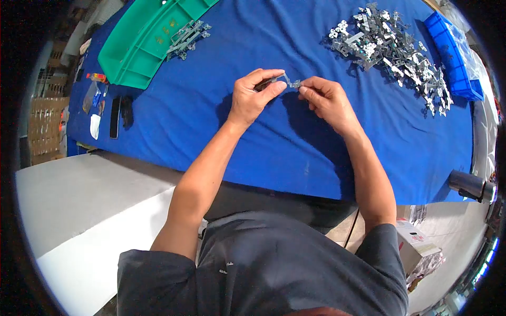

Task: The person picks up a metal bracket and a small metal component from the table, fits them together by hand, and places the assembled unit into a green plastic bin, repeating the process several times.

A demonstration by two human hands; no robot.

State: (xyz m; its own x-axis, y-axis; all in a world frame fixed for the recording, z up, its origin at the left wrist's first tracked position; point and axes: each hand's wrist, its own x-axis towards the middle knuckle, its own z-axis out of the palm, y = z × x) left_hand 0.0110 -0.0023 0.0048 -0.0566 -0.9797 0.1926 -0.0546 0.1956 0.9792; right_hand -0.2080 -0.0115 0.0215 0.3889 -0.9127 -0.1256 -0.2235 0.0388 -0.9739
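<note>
Far left: a white item and a red-and-yellow item lie on the blue cloth covering the counter. Near them, a flat black bar lies lengthwise, with a dark object just beside it.

Upper left: green tray, divided into compartments, a few small brownish pieces inside. A small heap of metal parts sits at its right-hand edge.

Centre: left hand raised over the cloth, fingers closed, gripping the left end of a small metal bracket between thumb and fingertips. A dark strip shows between this thumb and forefinger; whether it belongs to the bracket cannot be told. The bracket spans the gap between the two hands. Right hand: thumb and forefinger pinched on the bracket's right end, other fingers curled.

Upper right: large loose pile of metal pieces, silver and dark mixed, spread diagonally down towards the right. Beyond it, a blue bin with clear plastic at its far side.

Lower right: a grey cylinder at the counter's edge; a cardboard box below counter level.
</note>
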